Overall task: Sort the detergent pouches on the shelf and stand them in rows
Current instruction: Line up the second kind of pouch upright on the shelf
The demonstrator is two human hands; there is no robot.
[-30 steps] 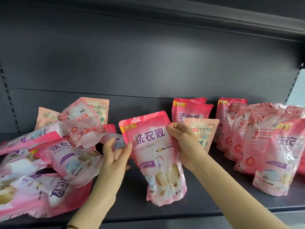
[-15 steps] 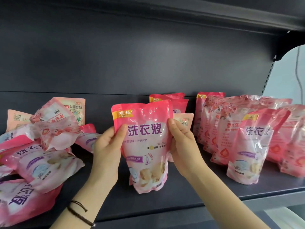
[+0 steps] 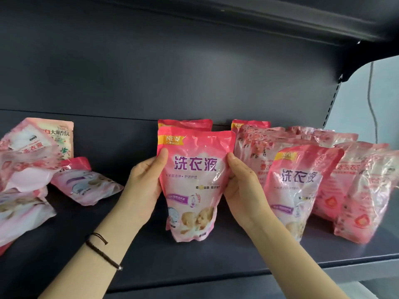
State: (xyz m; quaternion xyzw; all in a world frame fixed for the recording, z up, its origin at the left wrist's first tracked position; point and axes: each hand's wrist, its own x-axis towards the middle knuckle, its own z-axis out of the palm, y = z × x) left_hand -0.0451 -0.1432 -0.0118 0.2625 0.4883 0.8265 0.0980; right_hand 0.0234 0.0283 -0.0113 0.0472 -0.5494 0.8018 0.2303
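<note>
Right, both hands are on it: the left hand (image 3: 144, 186) and right hand (image 3: 241, 190) clasp the side edges of the pink detergent pouch (image 3: 194, 180), which is upright mid-shelf (image 3: 216, 266) with its base seemingly resting there, just ahead of a standing pouch (image 3: 185, 124). Its long axis is vertical, label outward, seal on top. It looks soft, liquid-heavy and slick, so gripping the upper sides seems wise, or it may slump.
</note>
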